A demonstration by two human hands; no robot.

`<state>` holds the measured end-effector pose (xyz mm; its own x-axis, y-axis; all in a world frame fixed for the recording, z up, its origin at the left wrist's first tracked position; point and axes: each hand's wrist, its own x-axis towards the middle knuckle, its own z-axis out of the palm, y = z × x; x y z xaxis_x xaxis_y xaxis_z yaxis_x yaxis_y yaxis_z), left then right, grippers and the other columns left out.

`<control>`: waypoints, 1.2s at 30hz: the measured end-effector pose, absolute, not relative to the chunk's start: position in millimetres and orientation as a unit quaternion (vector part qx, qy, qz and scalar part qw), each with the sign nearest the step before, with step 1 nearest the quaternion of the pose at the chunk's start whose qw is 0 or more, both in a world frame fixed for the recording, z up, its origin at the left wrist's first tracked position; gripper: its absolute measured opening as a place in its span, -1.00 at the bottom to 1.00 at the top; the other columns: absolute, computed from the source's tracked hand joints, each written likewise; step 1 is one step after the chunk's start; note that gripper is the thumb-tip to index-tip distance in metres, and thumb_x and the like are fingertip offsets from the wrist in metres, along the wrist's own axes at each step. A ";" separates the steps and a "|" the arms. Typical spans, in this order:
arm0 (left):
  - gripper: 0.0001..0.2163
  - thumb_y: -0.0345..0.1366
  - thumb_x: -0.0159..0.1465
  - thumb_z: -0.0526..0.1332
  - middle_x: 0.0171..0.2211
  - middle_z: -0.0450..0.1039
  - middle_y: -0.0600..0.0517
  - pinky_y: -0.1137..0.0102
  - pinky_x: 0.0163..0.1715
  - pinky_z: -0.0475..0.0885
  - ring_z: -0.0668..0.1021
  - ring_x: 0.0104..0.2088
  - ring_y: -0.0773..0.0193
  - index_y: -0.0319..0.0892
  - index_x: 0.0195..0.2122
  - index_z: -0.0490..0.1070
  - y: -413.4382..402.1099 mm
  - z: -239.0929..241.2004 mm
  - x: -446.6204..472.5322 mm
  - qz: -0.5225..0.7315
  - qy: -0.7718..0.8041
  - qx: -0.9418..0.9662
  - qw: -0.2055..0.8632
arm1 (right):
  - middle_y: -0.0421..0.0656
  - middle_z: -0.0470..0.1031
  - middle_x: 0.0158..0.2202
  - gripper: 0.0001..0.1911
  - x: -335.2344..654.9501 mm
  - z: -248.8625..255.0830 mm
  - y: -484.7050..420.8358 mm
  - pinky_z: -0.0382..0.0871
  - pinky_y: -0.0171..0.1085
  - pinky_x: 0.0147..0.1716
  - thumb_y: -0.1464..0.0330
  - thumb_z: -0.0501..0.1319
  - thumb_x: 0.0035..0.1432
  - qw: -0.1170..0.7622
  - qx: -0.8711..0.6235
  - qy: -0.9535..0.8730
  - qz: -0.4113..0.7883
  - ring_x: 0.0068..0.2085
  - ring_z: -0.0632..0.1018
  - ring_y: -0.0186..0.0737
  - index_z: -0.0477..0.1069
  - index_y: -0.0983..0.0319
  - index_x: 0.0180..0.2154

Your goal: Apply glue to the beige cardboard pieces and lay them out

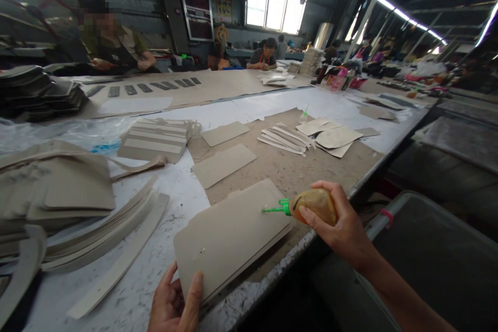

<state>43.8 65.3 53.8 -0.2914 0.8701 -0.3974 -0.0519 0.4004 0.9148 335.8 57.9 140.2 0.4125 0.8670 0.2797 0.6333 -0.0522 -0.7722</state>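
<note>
My right hand (342,228) grips an amber squeeze bottle (317,204), tilted so that its green nozzle (276,209) points left. The nozzle tip is over the right part of a grey-beige flat panel (229,233), with a small wet-looking spot by it. My left hand (177,301) pinches the panel's near left corner, thumb on top and fingers beneath. At least one more panel lies under this one at the table's edge. Farther off, two similar flat panels (224,166) rest on brown sheeting. A bundle of thin strips (286,139) sits to their right.
Curved long strips (116,249) and stacked panels (66,181) occupy the left of the table. Pale cut pieces (338,137) lie beyond the strip bundle. A dark bin-like container (436,259) stands at the right, below the table edge. A person (116,46) works across the table.
</note>
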 end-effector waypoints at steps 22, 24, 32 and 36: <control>-0.42 0.07 -0.04 0.38 -0.43 0.45 0.04 0.38 -0.39 0.40 0.48 -0.41 0.27 -0.28 -0.12 0.46 103.3 64.2 30.3 0.514 0.629 0.331 0.481 | -0.16 0.42 -0.21 -0.55 245.0 138.9 82.7 0.46 -0.24 -0.31 0.12 0.28 0.10 0.484 -0.648 -0.537 0.241 -0.30 0.50 -0.18 0.27 0.13 -0.02; -0.46 0.03 -0.04 0.38 -0.44 0.45 0.04 0.39 -0.38 0.40 0.48 -0.41 0.28 -0.28 -0.15 0.45 103.9 65.2 31.6 0.516 0.622 0.331 0.487 | -0.14 0.41 -0.15 -0.56 234.0 135.8 88.8 0.46 -0.21 -0.24 0.13 0.28 0.12 0.482 -0.634 -0.561 0.226 -0.24 0.51 -0.16 0.26 0.13 -0.02; -0.52 0.00 -0.08 0.39 -0.41 0.47 0.01 0.37 -0.39 0.45 0.52 -0.41 0.26 -0.23 -0.23 0.42 99.3 72.0 37.7 0.529 0.613 0.276 0.517 | -0.11 0.39 -0.09 -0.58 212.3 125.4 100.0 0.42 -0.16 -0.07 0.16 0.27 0.14 0.456 -0.610 -0.619 0.194 -0.13 0.50 -0.11 0.25 0.13 -0.02; -0.50 0.01 -0.12 0.40 -0.45 0.46 0.02 0.37 -0.40 0.46 0.51 -0.42 0.25 -0.23 -0.26 0.42 98.5 72.2 39.3 0.534 0.618 0.265 0.512 | -0.11 0.38 -0.07 -0.59 211.0 124.4 100.8 0.41 -0.17 -0.08 0.17 0.27 0.15 0.445 -0.611 -0.634 0.166 -0.13 0.49 -0.12 0.25 0.13 -0.01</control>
<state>39.3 98.5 72.2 -0.3352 0.8748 -0.3498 -0.2199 0.2884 0.9319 211.0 100.8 124.4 0.1418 0.9217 0.3610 0.6255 0.1992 -0.7543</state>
